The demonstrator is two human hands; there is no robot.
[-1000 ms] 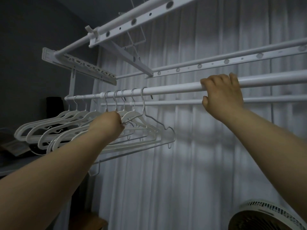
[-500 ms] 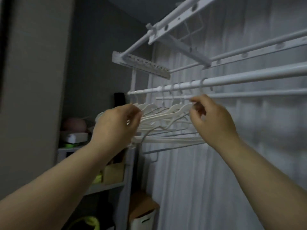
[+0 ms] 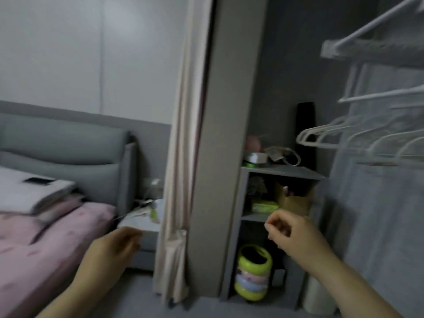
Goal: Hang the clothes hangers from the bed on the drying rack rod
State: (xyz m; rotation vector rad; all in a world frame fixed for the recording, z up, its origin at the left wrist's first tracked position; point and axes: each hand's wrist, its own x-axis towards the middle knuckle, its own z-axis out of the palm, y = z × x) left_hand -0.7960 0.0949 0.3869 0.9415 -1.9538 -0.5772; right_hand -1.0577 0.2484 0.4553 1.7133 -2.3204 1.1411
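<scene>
Head view: your left hand [image 3: 114, 249] and right hand [image 3: 291, 232] loosely curled, empty. Hangers [image 3: 362, 140] at 2 o'clock. Likely fetch step; next, reach bed [image 3: 46, 237] at 8 o'clock.

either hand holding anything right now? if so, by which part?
Nothing is held. The left hand and the right hand are both in mid-air, loosely curled and empty. The white hangers hang from the drying rack, apart from both hands.

Rm inventory: bed [image 3: 34, 249] w/ grey headboard [image 3: 68, 152] stood left; beige curtain [image 3: 181, 157] hung centre by grey pillar [image 3: 224, 134]; grey shelf unit [image 3: 282, 172] stood right. White wall [image 3: 91, 53], grey floor [image 3: 142, 301]; light was dim.
</scene>
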